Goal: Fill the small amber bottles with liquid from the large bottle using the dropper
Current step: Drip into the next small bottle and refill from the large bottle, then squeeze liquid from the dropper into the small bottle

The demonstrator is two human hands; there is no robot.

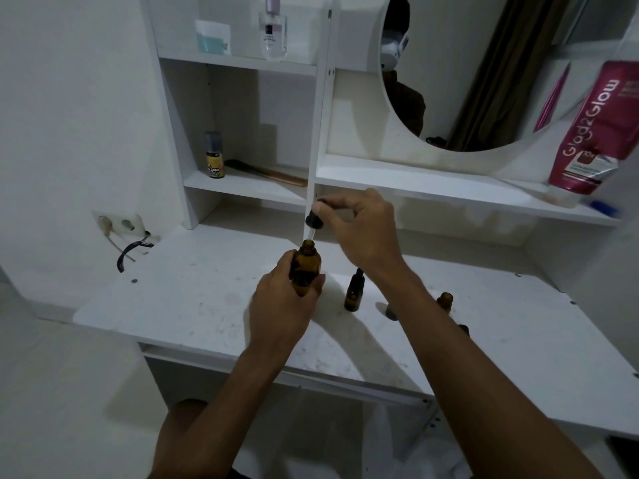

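Here, everything is placed against the large amber bottle (305,267), my landmark.

Large amber bottle: upright and uncapped, lifted clear of the white desk (193,299), roughly at the middle of the view.

My left hand (281,302): wrapped around the lower body of the large amber bottle, thumb on its left side, fingers closed on its right; neck and mouth stick out above my grip.

My right hand (359,229): above and to the right of the bottle, fingertips pinched on the black rubber bulb of the dropper (314,221).

Dropper: directly over the bottle's mouth, black collar just above the rim, pale glass tube pointing down at the opening; I cannot tell whether the tip is inside the neck.

Small amber bottle with black top (354,292): standing on the desk just right of the large bottle, under my right wrist.

Second small amber bottle (445,301): open, on the desk farther right, partly hidden behind my right forearm.

Fill levels: I cannot tell; the glass is too dark.

Shelf unit (242,188): behind the bottle, holding a small yellow-labelled bottle (214,157) up and to the left.

Round mirror (484,70): up and to the right.

Red tube (594,129): far right, well apart from the bottle.
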